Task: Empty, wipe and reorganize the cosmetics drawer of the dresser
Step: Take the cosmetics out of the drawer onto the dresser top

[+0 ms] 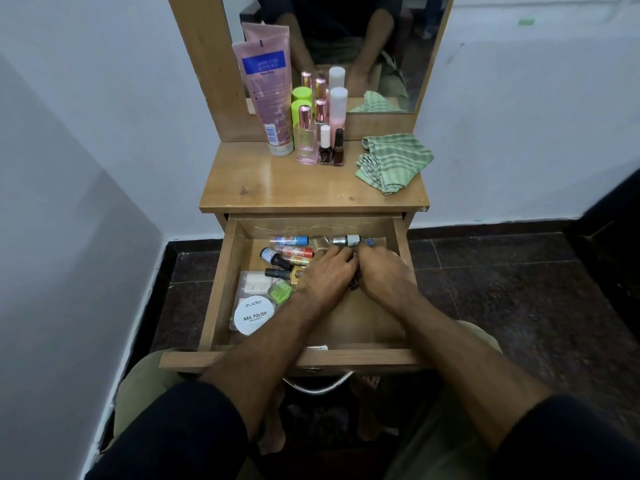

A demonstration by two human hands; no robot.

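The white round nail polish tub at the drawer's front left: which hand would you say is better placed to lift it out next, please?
Probably the left hand: the tub lies beside its forearm, while the right hand would have to cross over.

The right half of the drawer [374,320] floor lay bare for my reach. Small bottles [294,252] and a round white tub [255,316] crowded its left and back. Beside the cloth [393,161], the dresser top [277,188] front was open.

Open wooden dresser drawer [221,289], pulled fully out, holding small nail-polish bottles [277,259] and white round nail-polish-remover tub [254,317] at left.
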